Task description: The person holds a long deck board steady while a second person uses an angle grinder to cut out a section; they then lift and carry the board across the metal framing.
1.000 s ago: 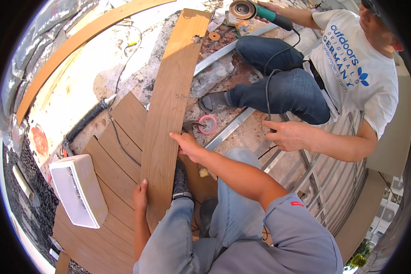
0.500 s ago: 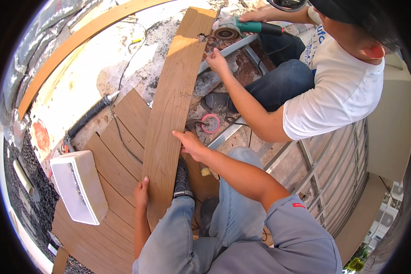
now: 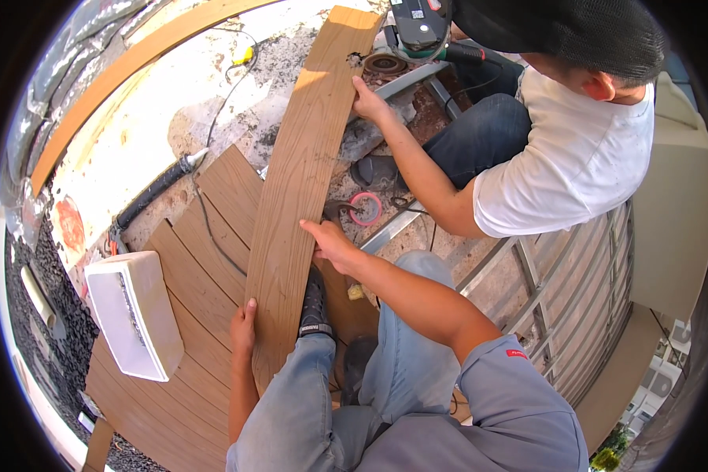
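Note:
A long brown decking board [image 3: 303, 157] slants from my lap toward the far side. Near its close end, my left hand [image 3: 244, 329] grips the left edge. My right hand [image 3: 334, 245] holds the opposite edge farther up, with thumb and finger along the top. By the board's far right edge, beside a ragged notch, is the disc of an angle grinder [image 3: 386, 64]. Its green and black body is partly hidden behind a co-worker's cap and head-worn device. The co-worker's hand [image 3: 368, 101] touches the board's right edge just below the notch.
Laid decking [image 3: 204, 259] spreads at the left, with a white box [image 3: 130, 315] and a caulking gun [image 3: 157, 189] by it. A pink tape ring [image 3: 366, 208] and a hammer [image 3: 338, 209] lie right of the board. Metal framing [image 3: 535, 283] runs to the right. A cable crosses the decking.
The co-worker has leaned in over the grinder, and their free hand has moved up onto the board's edge. The grinder sits slightly lower, closer to the notch. My hands keep their hold.

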Demonstrator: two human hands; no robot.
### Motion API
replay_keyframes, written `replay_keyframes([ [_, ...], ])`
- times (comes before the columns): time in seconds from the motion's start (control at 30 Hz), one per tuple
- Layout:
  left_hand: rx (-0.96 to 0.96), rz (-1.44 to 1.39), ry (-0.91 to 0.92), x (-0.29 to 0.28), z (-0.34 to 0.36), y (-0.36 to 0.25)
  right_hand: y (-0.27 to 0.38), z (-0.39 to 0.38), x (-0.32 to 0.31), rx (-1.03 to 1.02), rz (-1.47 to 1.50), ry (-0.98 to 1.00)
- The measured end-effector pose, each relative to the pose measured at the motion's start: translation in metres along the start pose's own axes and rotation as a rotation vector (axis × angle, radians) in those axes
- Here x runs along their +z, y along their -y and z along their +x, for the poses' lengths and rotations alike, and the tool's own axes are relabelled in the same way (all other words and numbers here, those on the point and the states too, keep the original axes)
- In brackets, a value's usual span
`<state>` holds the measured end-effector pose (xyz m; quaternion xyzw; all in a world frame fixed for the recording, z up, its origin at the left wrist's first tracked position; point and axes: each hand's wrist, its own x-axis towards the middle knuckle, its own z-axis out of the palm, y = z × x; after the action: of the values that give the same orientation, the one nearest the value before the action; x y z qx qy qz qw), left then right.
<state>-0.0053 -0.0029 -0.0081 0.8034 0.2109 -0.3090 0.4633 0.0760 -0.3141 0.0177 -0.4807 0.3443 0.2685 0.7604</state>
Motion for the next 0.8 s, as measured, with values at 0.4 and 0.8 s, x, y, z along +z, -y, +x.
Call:
replay_keyframes([
  [0.4,0.016,-0.009,0.019,-0.001,0.004,0.006,-0.002,0.003,0.001,0.011,-0.005,-0.02],
  [0.8,-0.03,0.046,0.076,-0.007,0.008,0.009,0.001,-0.001,0.002,0.002,-0.014,0.004],
])
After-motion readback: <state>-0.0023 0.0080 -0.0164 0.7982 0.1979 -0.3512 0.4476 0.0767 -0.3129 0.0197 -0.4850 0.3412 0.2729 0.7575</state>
